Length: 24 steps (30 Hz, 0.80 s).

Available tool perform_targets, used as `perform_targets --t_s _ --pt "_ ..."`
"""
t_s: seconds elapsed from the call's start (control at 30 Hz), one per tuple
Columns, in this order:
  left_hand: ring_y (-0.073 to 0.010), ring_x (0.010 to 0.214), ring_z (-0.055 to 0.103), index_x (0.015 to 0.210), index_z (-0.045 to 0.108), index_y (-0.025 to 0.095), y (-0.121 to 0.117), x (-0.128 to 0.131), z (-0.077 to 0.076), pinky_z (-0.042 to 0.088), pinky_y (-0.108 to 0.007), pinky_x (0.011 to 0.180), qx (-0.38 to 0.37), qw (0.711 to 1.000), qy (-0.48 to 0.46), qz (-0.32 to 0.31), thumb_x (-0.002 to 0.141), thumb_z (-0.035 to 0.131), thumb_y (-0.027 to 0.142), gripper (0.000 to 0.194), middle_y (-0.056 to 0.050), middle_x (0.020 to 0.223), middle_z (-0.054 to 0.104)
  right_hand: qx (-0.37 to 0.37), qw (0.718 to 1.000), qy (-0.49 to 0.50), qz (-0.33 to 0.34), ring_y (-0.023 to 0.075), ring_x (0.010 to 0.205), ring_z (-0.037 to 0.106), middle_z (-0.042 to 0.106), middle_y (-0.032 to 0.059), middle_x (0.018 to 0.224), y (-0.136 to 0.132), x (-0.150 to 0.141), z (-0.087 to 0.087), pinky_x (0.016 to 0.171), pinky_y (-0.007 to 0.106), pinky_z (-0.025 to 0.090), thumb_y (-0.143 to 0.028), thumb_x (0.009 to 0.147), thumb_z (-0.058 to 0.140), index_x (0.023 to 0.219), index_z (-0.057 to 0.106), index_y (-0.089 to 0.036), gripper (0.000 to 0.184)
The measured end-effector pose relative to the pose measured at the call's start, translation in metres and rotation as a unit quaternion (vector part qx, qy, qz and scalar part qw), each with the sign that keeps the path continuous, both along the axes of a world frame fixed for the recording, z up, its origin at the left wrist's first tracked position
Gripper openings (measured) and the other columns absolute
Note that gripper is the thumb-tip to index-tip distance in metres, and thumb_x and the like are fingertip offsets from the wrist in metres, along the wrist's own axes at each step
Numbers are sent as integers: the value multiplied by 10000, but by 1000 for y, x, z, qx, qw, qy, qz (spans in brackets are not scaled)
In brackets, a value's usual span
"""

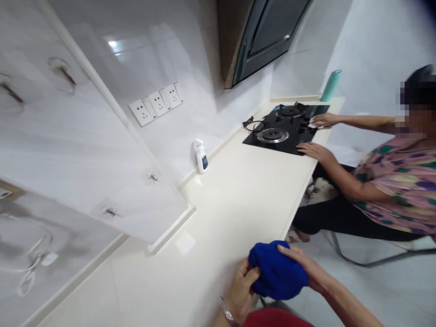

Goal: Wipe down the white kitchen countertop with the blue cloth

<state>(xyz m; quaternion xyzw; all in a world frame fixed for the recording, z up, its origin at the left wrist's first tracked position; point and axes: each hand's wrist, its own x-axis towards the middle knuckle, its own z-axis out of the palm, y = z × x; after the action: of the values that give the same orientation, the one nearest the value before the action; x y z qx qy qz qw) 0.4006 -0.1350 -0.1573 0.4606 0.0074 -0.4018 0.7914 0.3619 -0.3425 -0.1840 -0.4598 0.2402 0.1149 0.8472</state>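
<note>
A bunched blue cloth is held between my two hands at the front edge of the cream countertop. My left hand, with a bracelet at the wrist, pinches the cloth's left side between thumb and fingers. On the opposite side my right hand grips it, the thumb lying on top and the other fingers hidden behind the fabric. The cloth is off the counter surface, as far as I can see.
A white spray bottle stands against the wall. Further along is a black gas stove, under a range hood. A seated person at the right wipes the stove with a pale cloth. A green bottle stands in the far corner.
</note>
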Motion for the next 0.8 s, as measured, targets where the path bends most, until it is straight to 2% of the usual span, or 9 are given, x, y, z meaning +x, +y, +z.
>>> perform_targets --t_s 0.1,0.17,0.27,0.37,0.43,0.5,0.6,0.7,0.8 --pt "-270 1068 686 1154 701 161 -14 -2 -12 467 -445 1033 25 991 -4 -133 748 767 435 494 -154 1172 734 -60 991 41 -111 156 618 614 672 19 675 -40 -45 3 593 251 504 -526 716 831 797 693 -167 393" --pt "-259 1017 699 1121 698 161 -14 -1 -26 479 -436 992 74 982 6 -175 736 771 475 503 -166 1196 719 -110 978 66 -164 138 531 553 605 -3 589 -58 -77 -1 515 248 460 -561 697 824 688 629 -179 429" --pt "-226 1006 697 1126 674 169 0 -1 -47 477 -393 979 122 977 39 -171 745 771 450 483 -169 1233 704 -217 950 110 -196 169 529 555 590 7 578 -75 -119 -16 528 298 475 -636 710 752 641 577 -207 469" --pt "-200 1014 697 1167 648 180 19 -1 -68 485 -357 982 126 977 90 -149 791 738 399 445 -154 1254 702 -391 894 159 -150 187 490 529 504 0 468 -87 -150 -31 551 336 459 -605 753 681 555 512 -235 453" --pt "-183 976 705 1139 645 173 30 -1 -80 505 -338 959 119 979 124 -110 802 730 340 386 -138 1197 726 -457 862 172 -137 180 483 514 455 -12 429 -95 -167 -38 581 331 448 -539 745 684 533 504 -243 406" --pt "-169 938 712 1120 636 167 36 -2 -89 524 -321 930 102 980 155 -69 809 718 286 343 -119 1121 746 -484 847 159 -149 181 517 526 483 -9 457 -97 -185 -43 611 324 453 -524 727 676 560 549 -248 347" --pt "-153 896 716 1133 617 162 37 -3 -94 543 -302 893 80 980 177 -33 837 677 240 312 -97 1048 755 -490 837 162 -181 209 544 552 546 20 511 -93 -208 -51 590 339 462 -577 746 618 579 578 -242 376" --pt "-154 893 719 1148 602 156 36 -4 -95 553 -299 878 74 983 168 -27 857 648 220 302 -91 1028 754 -464 827 197 -249 247 587 608 579 49 540 -88 -224 -58 604 373 488 -547 763 619 616 604 -237 344" --pt "-166 912 722 1154 595 155 37 -5 -94 558 -306 884 71 984 158 -42 863 642 226 303 -94 1029 754 -460 813 202 -295 271 660 650 610 63 593 -96 -233 -57 647 395 520 -520 772 601 674 620 -238 299"
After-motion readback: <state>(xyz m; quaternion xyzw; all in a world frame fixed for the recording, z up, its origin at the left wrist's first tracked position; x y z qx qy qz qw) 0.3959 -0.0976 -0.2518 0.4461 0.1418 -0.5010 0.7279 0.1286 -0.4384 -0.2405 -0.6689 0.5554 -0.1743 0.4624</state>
